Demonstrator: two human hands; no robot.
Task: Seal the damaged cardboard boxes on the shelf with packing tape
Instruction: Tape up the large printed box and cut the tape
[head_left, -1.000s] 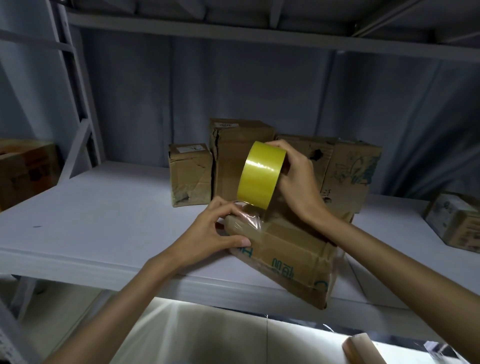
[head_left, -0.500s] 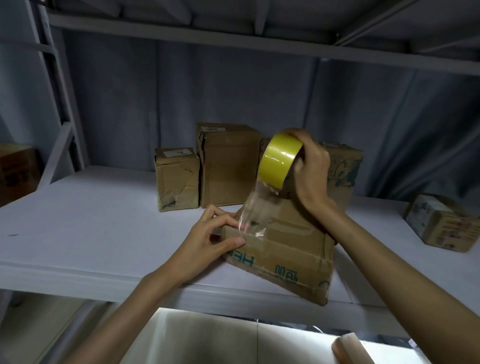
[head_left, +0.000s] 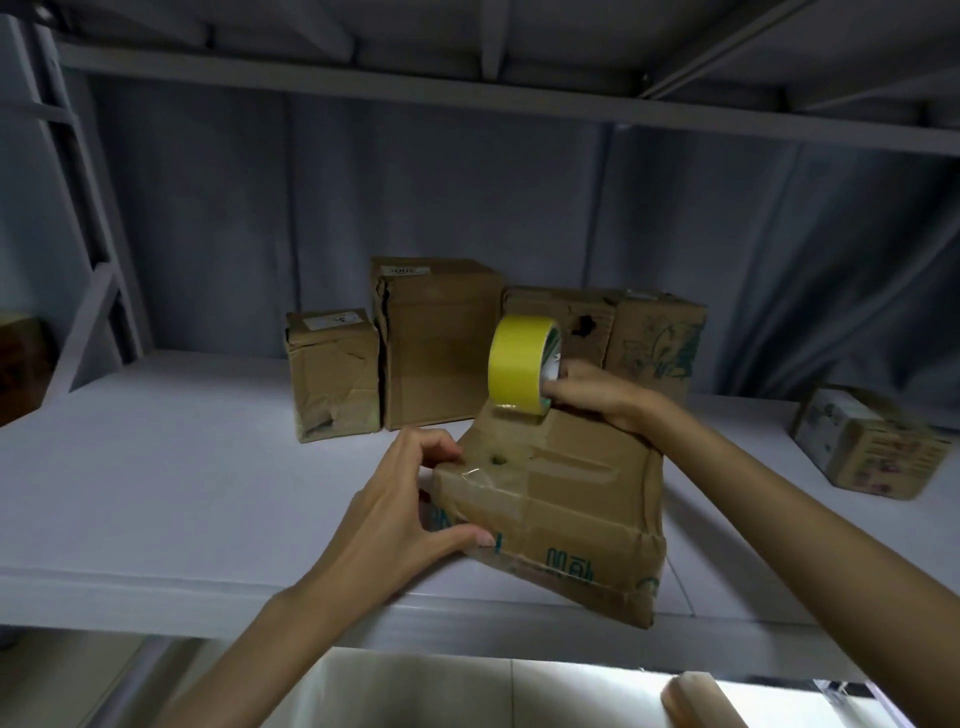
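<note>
Centre frame, step: I'm laying tape across the crushed box (head_left: 561, 499).
Left hand (head_left: 395, 514): grips box corner.
Right hand (head_left: 592, 395): grips tape roll (head_left: 519, 364).
Next: press down, tear.

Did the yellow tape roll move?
Yes. The tape roll went down and away, from above the near edge of the crushed box to its far edge, pulled by the right hand.
</note>
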